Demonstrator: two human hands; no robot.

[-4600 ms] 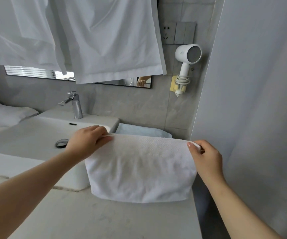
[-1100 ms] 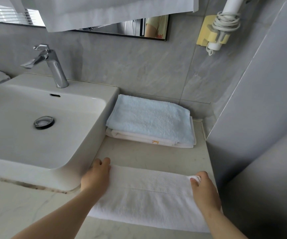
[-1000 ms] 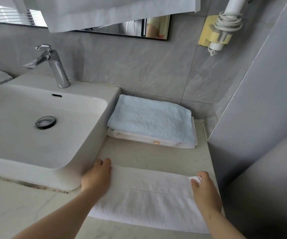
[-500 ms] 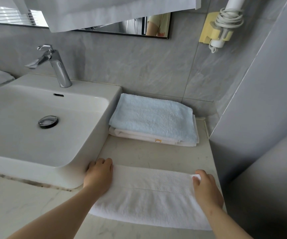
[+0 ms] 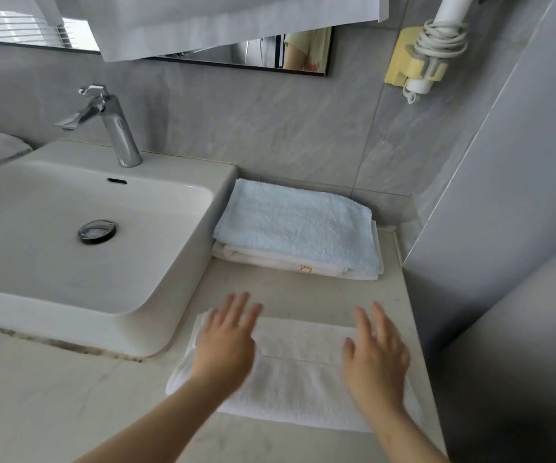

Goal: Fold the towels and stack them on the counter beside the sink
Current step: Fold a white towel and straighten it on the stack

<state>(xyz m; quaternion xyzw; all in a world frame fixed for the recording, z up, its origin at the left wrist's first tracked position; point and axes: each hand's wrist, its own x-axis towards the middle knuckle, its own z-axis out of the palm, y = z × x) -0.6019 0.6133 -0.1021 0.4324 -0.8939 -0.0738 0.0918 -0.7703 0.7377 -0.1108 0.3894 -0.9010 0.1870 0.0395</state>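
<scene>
White terry, folded into a long band, lies on the pale counter [image 5: 286, 292] just right of the sink [image 5: 176, 272] in the head camera's view, with both of the person's hands spread over it. This white towel [image 5: 300, 372] runs with its long axis left to right across the person, its near edge toward the counter's front. The left hand [image 5: 226, 345] covers its left end beside the basin and the right hand [image 5: 375, 355] sits near its right end, so neither hand is nearer. Fingers [image 5: 238, 307] on both are straight and fanned wide, gripping nothing, their tips reaching past the far edge (motion blur hides whether the palms press or skim). Straight beyond those fingertips, against the wall, waits the stack: a pale blue towel [image 5: 296, 225] on top of a second white towel [image 5: 270, 260]. By the look of it, the band needs another fold across its length before it goes forward onto the pile.
</scene>
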